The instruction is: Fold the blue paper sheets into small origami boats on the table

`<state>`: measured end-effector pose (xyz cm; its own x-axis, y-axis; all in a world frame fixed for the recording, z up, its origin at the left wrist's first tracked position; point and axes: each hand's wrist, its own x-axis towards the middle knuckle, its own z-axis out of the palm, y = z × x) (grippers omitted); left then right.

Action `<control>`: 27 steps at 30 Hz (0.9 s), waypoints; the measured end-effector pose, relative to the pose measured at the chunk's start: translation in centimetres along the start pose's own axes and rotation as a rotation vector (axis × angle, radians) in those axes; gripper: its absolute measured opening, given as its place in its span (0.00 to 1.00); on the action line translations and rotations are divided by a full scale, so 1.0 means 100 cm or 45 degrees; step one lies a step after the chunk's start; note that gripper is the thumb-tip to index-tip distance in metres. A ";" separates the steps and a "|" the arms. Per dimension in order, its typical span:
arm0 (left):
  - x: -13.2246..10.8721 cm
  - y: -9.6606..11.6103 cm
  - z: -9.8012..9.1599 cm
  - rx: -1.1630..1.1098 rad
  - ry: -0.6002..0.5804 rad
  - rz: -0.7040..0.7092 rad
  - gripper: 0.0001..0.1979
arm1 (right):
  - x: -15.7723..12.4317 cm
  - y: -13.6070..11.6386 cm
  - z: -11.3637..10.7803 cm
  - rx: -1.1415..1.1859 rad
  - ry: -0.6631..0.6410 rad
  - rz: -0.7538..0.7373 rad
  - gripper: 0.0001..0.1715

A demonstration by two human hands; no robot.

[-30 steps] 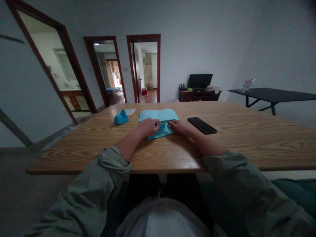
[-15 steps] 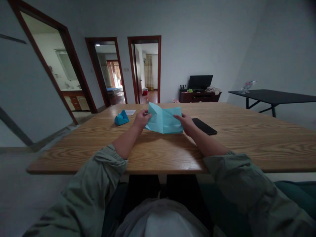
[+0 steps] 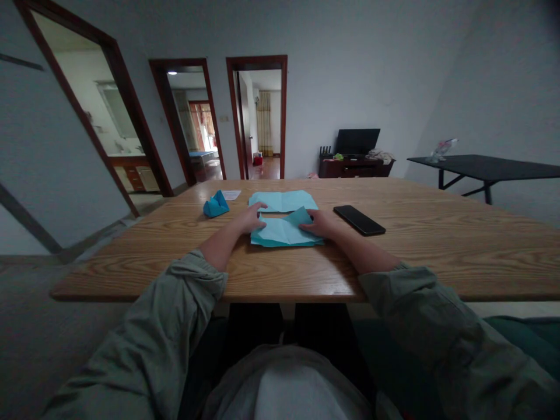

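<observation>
Blue sheet (image 3: 280, 233) flat on the table (image 3: 437, 245)
My left hand (image 3: 250, 218) and right hand (image 3: 321, 223) rest apart, pressing its side edges; phone (image 3: 359, 220) near right.

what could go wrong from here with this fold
1. The right hand holds up a corner of the sheet, and only the left hand pins it. The sheet may slide, so the crease could land crooked.
2. The stack lies just behind the sheet, so a push forward could shift it.
3. The phone lies close to the right hand, and a sideways sweep might knock it.
</observation>
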<state>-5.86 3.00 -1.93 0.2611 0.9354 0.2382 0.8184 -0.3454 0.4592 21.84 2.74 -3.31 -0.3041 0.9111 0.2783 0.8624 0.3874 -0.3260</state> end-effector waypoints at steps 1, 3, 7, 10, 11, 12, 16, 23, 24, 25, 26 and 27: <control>0.001 0.000 0.002 0.002 0.026 0.039 0.36 | 0.000 -0.001 0.001 -0.004 0.008 -0.020 0.21; 0.003 0.000 0.004 -0.010 0.100 0.098 0.38 | -0.001 -0.003 0.000 -0.027 0.029 -0.052 0.19; 0.005 0.000 0.004 -0.140 0.205 0.049 0.43 | -0.003 -0.008 -0.002 -0.118 0.065 -0.094 0.19; 0.003 0.003 0.000 -0.247 0.183 -0.018 0.42 | -0.003 -0.009 -0.001 -0.171 0.099 -0.085 0.22; 0.002 0.005 -0.001 -0.242 0.139 0.013 0.39 | -0.003 -0.009 -0.001 -0.179 0.105 -0.097 0.21; 0.000 0.007 -0.002 -0.218 0.090 0.072 0.35 | -0.003 -0.009 0.000 -0.182 0.107 -0.122 0.21; -0.006 0.015 -0.002 -0.081 -0.072 0.293 0.26 | -0.004 -0.010 -0.001 -0.147 0.116 -0.276 0.19; -0.010 0.020 -0.001 -0.109 -0.310 0.277 0.28 | -0.011 -0.021 -0.009 -0.037 0.008 -0.352 0.21; -0.011 0.021 -0.002 -0.104 -0.331 0.263 0.29 | -0.012 -0.022 -0.010 -0.025 -0.015 -0.350 0.22; -0.012 0.023 -0.003 -0.095 -0.351 0.254 0.30 | -0.012 -0.023 -0.010 -0.009 -0.039 -0.355 0.24; -0.013 0.024 -0.004 -0.088 -0.373 0.254 0.31 | -0.012 -0.023 -0.010 0.010 -0.062 -0.363 0.25; -0.013 0.025 -0.005 -0.086 -0.390 0.261 0.31 | -0.012 -0.023 -0.011 0.030 -0.083 -0.369 0.26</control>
<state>-4.45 0.88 -0.68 0.5656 0.8218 0.0686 0.7002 -0.5225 0.4866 20.69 0.59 -1.95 -0.5623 0.7689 0.3044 0.7265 0.6351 -0.2625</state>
